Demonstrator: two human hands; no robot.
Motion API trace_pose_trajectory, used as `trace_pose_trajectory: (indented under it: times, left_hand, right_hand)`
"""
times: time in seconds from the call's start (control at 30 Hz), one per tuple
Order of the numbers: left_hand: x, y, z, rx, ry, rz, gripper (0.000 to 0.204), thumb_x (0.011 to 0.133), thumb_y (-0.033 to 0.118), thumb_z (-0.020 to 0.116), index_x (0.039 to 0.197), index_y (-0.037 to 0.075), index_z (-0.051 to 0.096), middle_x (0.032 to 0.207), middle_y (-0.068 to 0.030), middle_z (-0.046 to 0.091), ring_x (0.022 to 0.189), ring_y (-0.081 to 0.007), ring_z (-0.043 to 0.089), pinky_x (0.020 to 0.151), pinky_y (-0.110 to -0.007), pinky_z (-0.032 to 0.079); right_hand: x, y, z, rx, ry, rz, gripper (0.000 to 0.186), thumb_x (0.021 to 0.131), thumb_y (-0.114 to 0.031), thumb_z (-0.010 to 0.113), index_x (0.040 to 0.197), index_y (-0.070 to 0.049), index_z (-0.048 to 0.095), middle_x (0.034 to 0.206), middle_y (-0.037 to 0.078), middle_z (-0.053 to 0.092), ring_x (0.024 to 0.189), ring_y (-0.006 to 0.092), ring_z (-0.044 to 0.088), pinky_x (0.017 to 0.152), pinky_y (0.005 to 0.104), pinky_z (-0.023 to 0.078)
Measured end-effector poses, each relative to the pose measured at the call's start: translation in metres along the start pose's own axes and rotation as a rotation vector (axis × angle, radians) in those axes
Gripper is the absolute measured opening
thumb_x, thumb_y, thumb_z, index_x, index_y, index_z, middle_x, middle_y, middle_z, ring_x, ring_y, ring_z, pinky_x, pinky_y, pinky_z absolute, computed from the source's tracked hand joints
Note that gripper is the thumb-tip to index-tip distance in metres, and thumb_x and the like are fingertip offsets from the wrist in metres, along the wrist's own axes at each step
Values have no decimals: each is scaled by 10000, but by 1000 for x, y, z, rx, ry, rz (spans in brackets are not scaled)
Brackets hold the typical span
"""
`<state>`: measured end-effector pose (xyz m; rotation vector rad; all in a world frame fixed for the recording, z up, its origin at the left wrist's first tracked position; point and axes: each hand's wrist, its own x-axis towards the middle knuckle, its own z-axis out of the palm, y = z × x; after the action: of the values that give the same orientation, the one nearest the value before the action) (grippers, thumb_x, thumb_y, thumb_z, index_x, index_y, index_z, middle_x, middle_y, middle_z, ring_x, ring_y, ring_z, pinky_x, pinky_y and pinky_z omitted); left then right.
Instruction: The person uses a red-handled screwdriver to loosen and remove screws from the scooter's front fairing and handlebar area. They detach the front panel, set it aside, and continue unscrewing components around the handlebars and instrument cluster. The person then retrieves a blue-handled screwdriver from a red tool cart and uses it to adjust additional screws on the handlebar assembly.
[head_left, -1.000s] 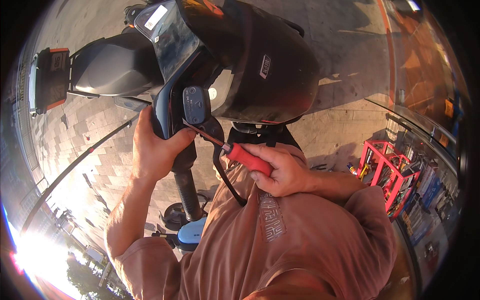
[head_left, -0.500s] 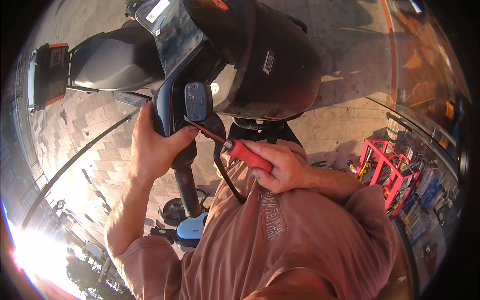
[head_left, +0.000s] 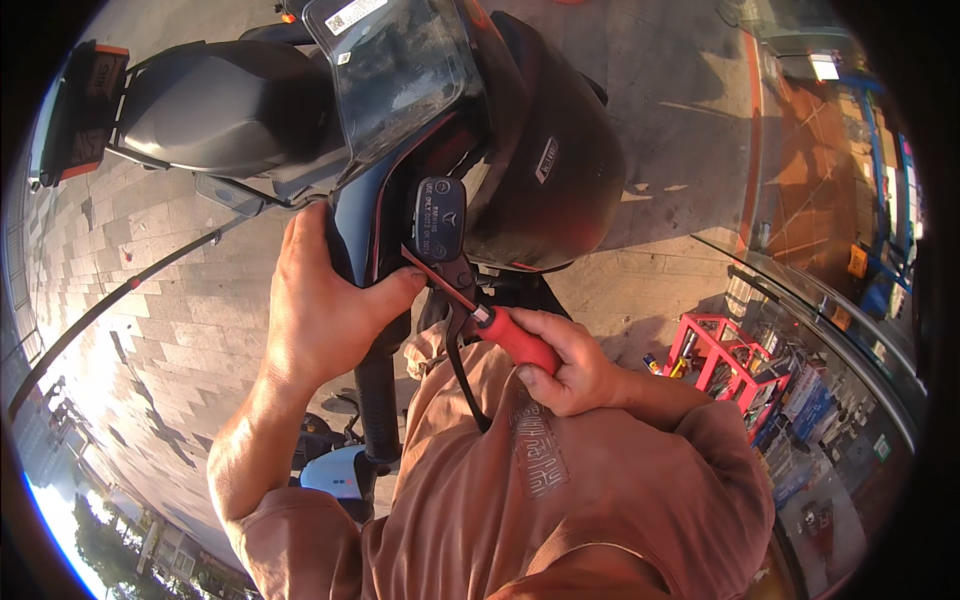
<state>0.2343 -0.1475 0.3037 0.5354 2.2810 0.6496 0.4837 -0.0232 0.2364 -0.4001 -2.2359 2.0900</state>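
The right hand (head_left: 570,365) has its fingers curled round the red screwdriver (head_left: 525,342), whose tip points far and left, between the blue panel (head_left: 357,225) and the reservoir (head_left: 438,220). The left hand (head_left: 335,315) clasps the panel between thumb and fingers, fingertips partly hidden. With the thumb just beside the blade, a slip could jab it or scratch the reservoir; too much leverage might crack the panel's edge

Two bare hands, one left hand (head_left: 325,318) and one right hand (head_left: 575,372), are showing in front of me. I'm counting one screwdriver (head_left: 522,340), one dark reservoir (head_left: 440,222), one lever (head_left: 457,365) and one grip (head_left: 377,405). One windscreen (head_left: 405,88) is carrying two white labels (head_left: 355,16), one black seat (head_left: 225,110) is appearing, and one red rack (head_left: 703,337) is standing nearby.
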Motion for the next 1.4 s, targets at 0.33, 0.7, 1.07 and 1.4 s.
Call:
trace_pose_trajectory:
  times: [0.33,0.7,1.07,1.4]
  left_hand:
    - [-4,-1,0,67,51,127,801,647,283,874,1218,-79,444,1073,-244,549,953,-430,610,789,-484,515]
    - [-3,-1,-1,-33,8,34,760,626,240,849,1224,-53,483,1103,-225,575,1018,-378,606,889,-443,489]
    - [-2,-4,1,-6,8,136,782,648,239,872,1216,-71,434,1066,-226,533,866,-415,621,730,-475,522]
    - [-3,-12,-5,-42,-12,207,873,689,466,851,1236,-87,453,1054,-241,565,941,-422,621,806,-478,510]
  right_hand:
    - [-4,18,2,-86,-48,-121,623,915,-241,618,1397,100,420,947,119,654,734,160,636,693,297,524]
    - [3,9,-1,-104,-97,-151,639,913,-254,606,1394,122,417,941,105,673,713,156,648,681,287,538]
    - [-2,18,4,-69,-20,-166,563,880,-219,623,1327,97,491,1086,192,664,721,290,592,671,403,487]
    - [3,8,0,-28,-33,-148,578,857,-127,639,1346,133,472,998,175,650,721,276,582,665,375,484]
